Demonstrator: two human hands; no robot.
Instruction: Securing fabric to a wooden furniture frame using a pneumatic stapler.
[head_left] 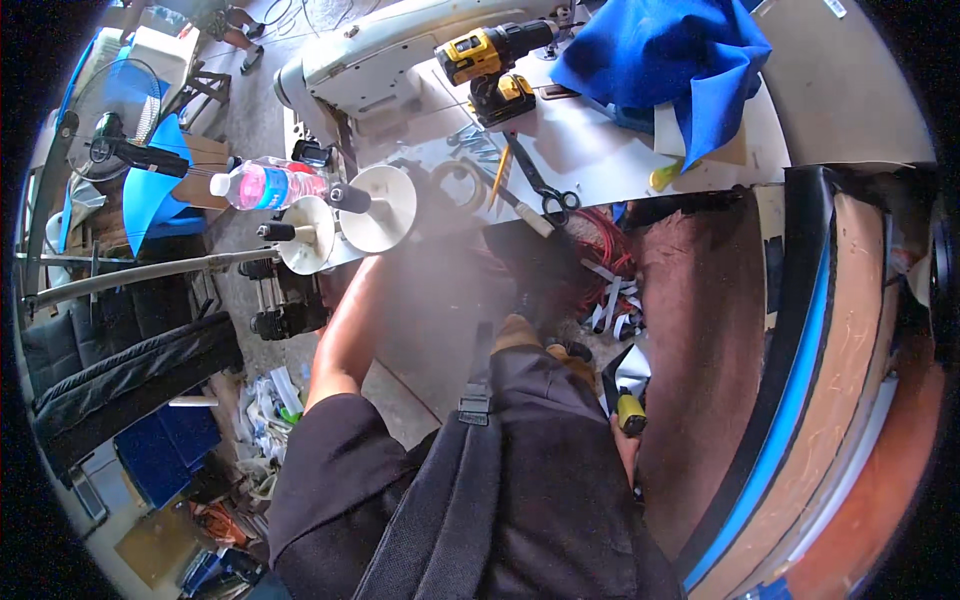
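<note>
My left forearm (pixel 345 330) reaches up beneath the white table's (pixel 590 160) front edge, below two white discs (pixel 375 225) with black posts; the hand's fingers are hidden. At my right side, my right hand (pixel 628 445) is closed on a yellow-and-black tool (pixel 632 412), with white-and-black material (pixel 628 370) just above it. On the table are a cordless drill (pixel 470 60), black scissors (pixel 548 185), a pencil (pixel 500 170), a pink-labelled bottle (pixel 268 188) and blue fabric (pixel 660 60). A pale haze blurs the middle of the picture.
A white sewing machine (pixel 355 55) stands behind. Red cords (pixel 605 240) lie beneath the table. A fan (pixel 112 110), metal bar (pixel 150 278) and scraps (pixel 270 420) are left; layered boards (pixel 820 380) stand right. Another person's legs (pixel 245 40) show top left.
</note>
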